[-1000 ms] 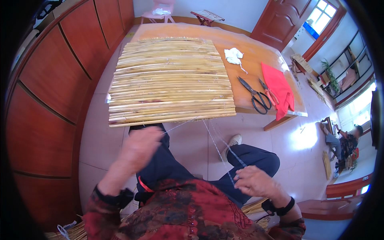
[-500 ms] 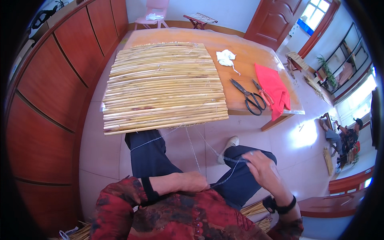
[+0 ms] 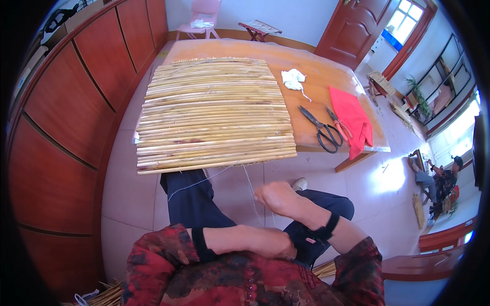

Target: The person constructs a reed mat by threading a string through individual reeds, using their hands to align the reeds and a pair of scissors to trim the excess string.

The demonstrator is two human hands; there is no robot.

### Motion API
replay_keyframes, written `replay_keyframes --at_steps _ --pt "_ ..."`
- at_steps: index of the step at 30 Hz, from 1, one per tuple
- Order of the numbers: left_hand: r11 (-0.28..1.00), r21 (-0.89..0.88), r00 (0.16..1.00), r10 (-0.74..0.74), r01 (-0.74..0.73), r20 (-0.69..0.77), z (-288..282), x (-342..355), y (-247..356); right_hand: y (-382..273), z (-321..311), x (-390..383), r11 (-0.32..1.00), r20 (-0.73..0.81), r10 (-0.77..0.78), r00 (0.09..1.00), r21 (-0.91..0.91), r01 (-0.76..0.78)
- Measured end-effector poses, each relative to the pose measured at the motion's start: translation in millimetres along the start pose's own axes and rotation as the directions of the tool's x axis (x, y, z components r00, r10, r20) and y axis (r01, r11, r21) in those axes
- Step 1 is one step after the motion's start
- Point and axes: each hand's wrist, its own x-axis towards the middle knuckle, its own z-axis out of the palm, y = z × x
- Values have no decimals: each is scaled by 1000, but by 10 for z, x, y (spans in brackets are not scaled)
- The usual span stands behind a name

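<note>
A mat of pale yellow reed rods (image 3: pixel 214 115) lies on the wooden table, with thin strings (image 3: pixel 249 184) hanging from its near edge. Beyond my knees, below that edge, my right hand (image 3: pixel 275 198) is raised with its fingers curled; I cannot make out what they hold. My left hand (image 3: pixel 278 244) is low over my lap, crossed beneath my right arm, its fingers hidden. To the mat's right lie black scissors (image 3: pixel 326 136), red-handled pliers (image 3: pixel 341 127), a red cloth (image 3: pixel 352 112) and a crumpled white cloth (image 3: pixel 293 79).
Wooden cabinets (image 3: pixel 81 102) line the left side; the table (image 3: pixel 311 61) stands ahead. Behind it are a pink chair (image 3: pixel 204 11) and a folding stool (image 3: pixel 263 28). Another person (image 3: pixel 441 183) sits far right. Reed bundles (image 3: pixel 97 293) lie low at lower left.
My left hand has come down and across to the right beneath my right arm. My right hand has moved leftward from the right knee toward the strings below the mat.
</note>
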Motion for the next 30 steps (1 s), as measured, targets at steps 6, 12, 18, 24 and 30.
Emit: replay_keyframes --at_steps 6,12,18,24,30 --pt "991 -23 932 -134 134 -337 -372 -769 99 143 -5 -1039 967 469 144 871 -254 -23" --pt "901 103 713 -260 422 -651 -573 -810 121 343 -246 -2186 841 346 532 773 -326 -433" --pt "850 261 854 -338 457 -395 -303 -800 -840 396 -332 -2973 581 301 813 499 -359 -731" --pt "589 292 627 -777 754 -52 -267 -1040 -907 430 -811 -2838 539 107 763 638 439 -719" --pt "704 175 704 -589 688 -396 -401 -1183 -410 616 -1520 -1639 743 -419 580 699 624 -242"
